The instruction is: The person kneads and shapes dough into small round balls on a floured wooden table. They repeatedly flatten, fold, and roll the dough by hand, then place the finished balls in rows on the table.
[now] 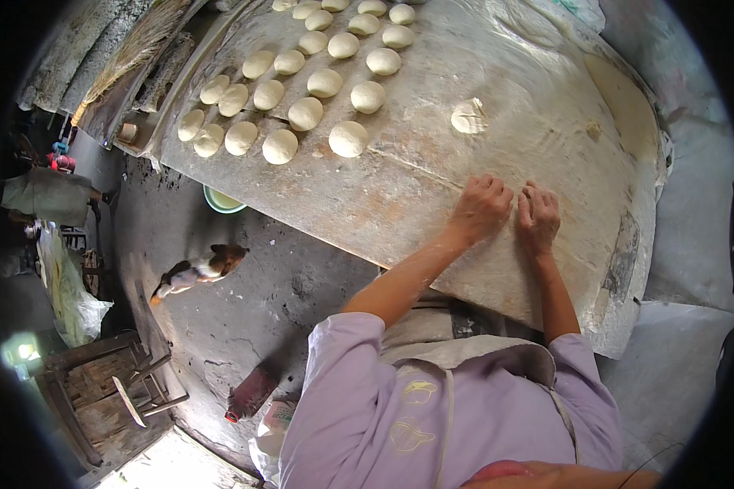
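My left hand is curled, its knuckles up, low over the floured work table. Close beside it on the right, my right hand is curled too, thumb towards the left one. The fingertips of both are hidden, so whether they hold anything cannot be told. Beyond my hands lies one lump of dough with a creased, torn-looking top. Several smooth round dough balls stand in rows at the table's left and far side. A flat patch of dough or flour paste lies at the right edge.
On the floor to the left are a dog, a green-rimmed basin partly under the table, a dark red bottle and a plastic bag. A straw broom lies at the upper left, a wooden rack or stool lower down.
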Demonstrator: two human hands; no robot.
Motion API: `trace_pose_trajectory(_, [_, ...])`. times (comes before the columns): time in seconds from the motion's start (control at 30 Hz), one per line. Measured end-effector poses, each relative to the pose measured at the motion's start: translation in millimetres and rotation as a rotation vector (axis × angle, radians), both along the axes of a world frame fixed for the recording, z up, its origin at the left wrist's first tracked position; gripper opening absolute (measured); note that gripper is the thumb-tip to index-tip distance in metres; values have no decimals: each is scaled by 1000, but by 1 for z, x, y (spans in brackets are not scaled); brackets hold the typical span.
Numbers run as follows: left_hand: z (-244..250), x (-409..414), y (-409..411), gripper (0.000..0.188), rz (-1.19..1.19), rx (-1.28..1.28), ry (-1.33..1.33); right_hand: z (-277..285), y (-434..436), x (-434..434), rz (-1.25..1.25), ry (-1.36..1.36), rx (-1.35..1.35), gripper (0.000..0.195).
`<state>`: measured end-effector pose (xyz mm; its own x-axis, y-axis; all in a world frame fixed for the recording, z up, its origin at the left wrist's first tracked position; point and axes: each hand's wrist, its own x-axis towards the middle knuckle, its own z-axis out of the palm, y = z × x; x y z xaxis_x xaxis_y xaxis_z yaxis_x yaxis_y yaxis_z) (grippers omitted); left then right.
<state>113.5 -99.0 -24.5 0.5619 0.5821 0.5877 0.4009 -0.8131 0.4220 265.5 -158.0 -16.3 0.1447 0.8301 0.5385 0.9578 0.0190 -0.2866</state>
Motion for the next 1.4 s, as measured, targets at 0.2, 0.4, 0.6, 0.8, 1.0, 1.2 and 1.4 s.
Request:
trace_pose_trajectory(0.2, [-2,1,-2,19,-21,-60,-25,6,-11,-6,11,-119,-21,16])
trace_pose_trajectory(0.4, [4,-50,-15,23,-106,18,-154,18,-55,-19,72,-140,-3,26])
trace_pose_trajectory(0.6, [24,-9,15,18,48,-5,-24,12,-18,-6,-93,-56,43,25])
trace_pose_trajectory(0.8, [9,-31,-5,18,-74,-17,-66,8,-35,-16,184,-216,196,31])
trace_pose_trajectory(1.0, [21,-22,2,20,78,-13,-3,2,-35,-7,-73,-149,66,25])
trace_pose_trajectory(1.2, [38,-45,-4,27,-166,112,-95,-3,-42,-14,126,-162,131,27])
trace_pose_trajectory(1.4, [23,-29,3,29,30,2,33,1,-28,-16,-136,70,7,27])
